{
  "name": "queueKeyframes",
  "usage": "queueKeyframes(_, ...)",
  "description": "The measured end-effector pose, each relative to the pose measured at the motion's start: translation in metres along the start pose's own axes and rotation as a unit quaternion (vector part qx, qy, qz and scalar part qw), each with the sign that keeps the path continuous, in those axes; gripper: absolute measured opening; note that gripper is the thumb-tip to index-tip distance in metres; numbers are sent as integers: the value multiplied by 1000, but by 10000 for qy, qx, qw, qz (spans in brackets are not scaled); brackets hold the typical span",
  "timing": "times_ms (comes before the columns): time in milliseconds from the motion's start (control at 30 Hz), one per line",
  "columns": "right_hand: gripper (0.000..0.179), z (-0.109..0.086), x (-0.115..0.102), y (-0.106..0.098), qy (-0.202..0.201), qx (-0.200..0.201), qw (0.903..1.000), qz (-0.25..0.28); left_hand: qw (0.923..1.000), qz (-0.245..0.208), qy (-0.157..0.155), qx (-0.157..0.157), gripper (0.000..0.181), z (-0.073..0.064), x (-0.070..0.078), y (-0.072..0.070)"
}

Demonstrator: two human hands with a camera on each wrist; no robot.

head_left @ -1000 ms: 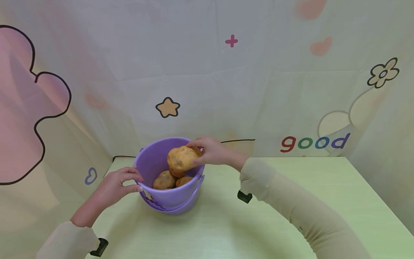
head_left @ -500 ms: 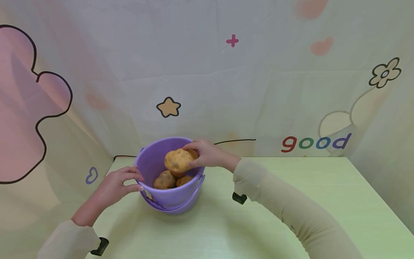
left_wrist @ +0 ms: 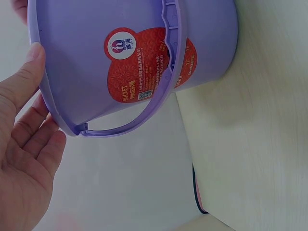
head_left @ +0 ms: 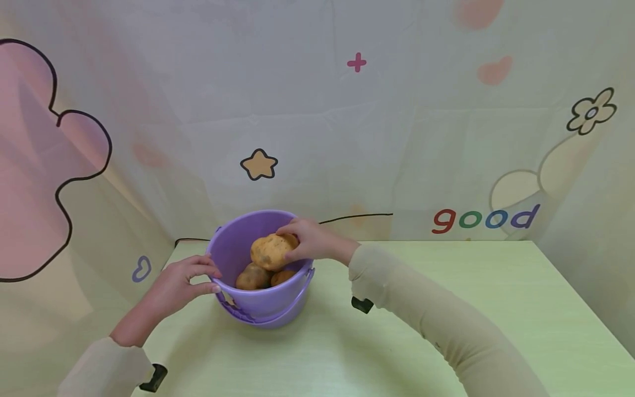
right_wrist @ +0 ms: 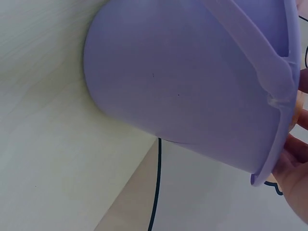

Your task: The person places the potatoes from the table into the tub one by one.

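Observation:
A purple bucket (head_left: 229, 245) stands on the table, its handle (left_wrist: 153, 107) hanging down on the near side. My left hand (head_left: 181, 284) holds the bucket's left rim, thumb on the outer side and fingers at the edge. With my right hand (head_left: 317, 240) I grip a large yellowish potato (head_left: 270, 252) by its right end, inside the bucket's mouth. Under it lie a browner potato (head_left: 253, 277) and another potato (head_left: 281, 277), partly hidden. In the right wrist view the bucket wall (right_wrist: 183, 91) covers most of the held potato.
The pale green table (head_left: 421, 320) reaches to a printed cloth backdrop (head_left: 317, 143) close behind the bucket. A red label (left_wrist: 127, 82) is stuck on the bucket's outer wall. Black wrist-camera mounts show at both sleeves.
My right hand has moved left and down with the potato, bringing it lower into the bucket over the other potatoes. My left hand keeps its place on the rim.

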State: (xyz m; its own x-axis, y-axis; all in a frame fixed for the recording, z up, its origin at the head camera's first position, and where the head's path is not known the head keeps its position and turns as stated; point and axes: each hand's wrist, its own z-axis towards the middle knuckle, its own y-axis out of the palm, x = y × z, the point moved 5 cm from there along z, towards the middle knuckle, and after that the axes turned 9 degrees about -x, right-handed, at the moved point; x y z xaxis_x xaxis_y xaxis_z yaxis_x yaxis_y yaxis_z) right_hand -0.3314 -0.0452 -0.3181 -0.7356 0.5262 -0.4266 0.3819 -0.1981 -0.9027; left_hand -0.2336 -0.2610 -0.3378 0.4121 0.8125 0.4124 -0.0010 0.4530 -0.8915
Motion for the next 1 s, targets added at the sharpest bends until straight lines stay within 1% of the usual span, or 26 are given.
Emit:
queueKeyframes(167, 51, 4, -1, 4, 2, -11, 10000, -27, 10000, 4, -22, -16, 18, 0, 1, 0)
queueKeyframes(400, 52, 10, -1, 10, 38, -66, 9998, -202, 10000, 19, 62, 48, 16, -1, 4, -2)
queueKeyframes(567, 52, 13, -2, 12, 74, -81, 9996, -277, 10000, 8, -38, 10, 16, -2, 4, -2)
queueKeyframes(700, 51, 14, -1, 14, 87, -69, 9993, -348, 10000, 22, -59, -2, 16, -2, 4, -3)
queueKeyframes(1000, 49, 14, -1, 14, 268, -109, 9990, -332, 10000, 18, 49, 19, 14, -1, 0, 1)
